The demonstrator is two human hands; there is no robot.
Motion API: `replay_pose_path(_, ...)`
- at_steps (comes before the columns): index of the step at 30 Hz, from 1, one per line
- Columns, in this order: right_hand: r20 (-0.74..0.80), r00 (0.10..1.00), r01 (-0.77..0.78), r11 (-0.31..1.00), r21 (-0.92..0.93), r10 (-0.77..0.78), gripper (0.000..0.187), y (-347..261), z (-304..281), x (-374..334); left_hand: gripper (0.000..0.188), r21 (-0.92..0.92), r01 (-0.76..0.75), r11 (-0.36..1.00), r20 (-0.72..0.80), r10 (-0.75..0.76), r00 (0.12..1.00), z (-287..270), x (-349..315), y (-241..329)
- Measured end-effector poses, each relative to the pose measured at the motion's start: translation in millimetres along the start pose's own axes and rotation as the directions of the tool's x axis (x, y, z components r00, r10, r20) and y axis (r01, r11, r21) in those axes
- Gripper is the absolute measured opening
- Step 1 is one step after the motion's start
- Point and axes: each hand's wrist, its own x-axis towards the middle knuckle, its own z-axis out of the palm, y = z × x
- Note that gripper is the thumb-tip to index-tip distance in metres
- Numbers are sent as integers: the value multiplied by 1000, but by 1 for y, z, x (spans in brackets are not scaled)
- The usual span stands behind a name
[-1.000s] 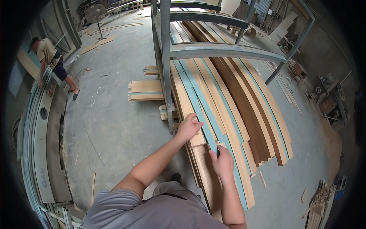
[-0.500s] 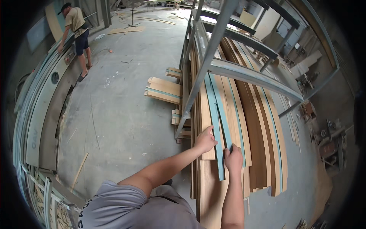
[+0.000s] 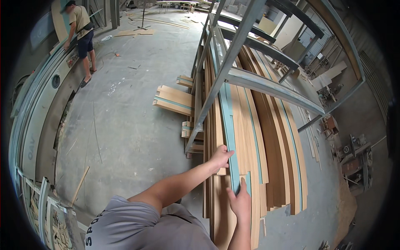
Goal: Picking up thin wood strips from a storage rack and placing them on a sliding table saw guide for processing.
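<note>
Two long, thin teal strips (image 3: 231,139) lie side by side, almost as one, along the top of a stack of pale wooden boards (image 3: 242,125). My left hand (image 3: 221,159) is closed at the strips' left edge, partway along, thumb and fingers against them. Nearer to me, my right hand (image 3: 240,202) pinches the strips close to their near end, thumb on one side and fingers on the other. Part of that end is hidden by the hand.
A grey metal frame (image 3: 277,88) rises over the boards. Grooved wooden pieces (image 3: 173,100) jut out at the stack's left. Across the floor, a person (image 3: 81,37) stands at a long machine (image 3: 43,121). Dark equipment (image 3: 356,166) is on the right.
The two strips, spread apart at their near ends before, have come together. My right hand has moved left and nearer to me; my left hand stays by the strips' edge.
</note>
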Motion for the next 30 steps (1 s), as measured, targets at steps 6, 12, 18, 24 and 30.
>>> replay_pose_path(6, -40, 998, 46, 997, -61, -49, 53, 3, -10, -14, 19, 12, 30, 999, 36, -30, 999, 3, -2, 5)
replay_pose_path(12, -142, 985, 81, 986, -148, -102, 50, 22, -47, -53, 40, -371, -14, 928, 120, 63, 991, 7, 13, 36)
replay_pose_path(18, 39, 994, -103, 995, -1, 103, 48, 41, -109, -139, 55, -528, 36, 849, 140, 45, 989, 9, 80, 21)
replay_pose_path(24, 160, 912, -385, 923, 19, 377, 48, 104, -123, -217, 45, -601, 92, 794, 126, -19, 992, 43, 88, 19)
replay_pose_path(30, -69, 903, -429, 883, -190, 424, 45, 214, -96, -328, 34, -580, 123, 805, 63, -106, 992, 70, 66, -5)
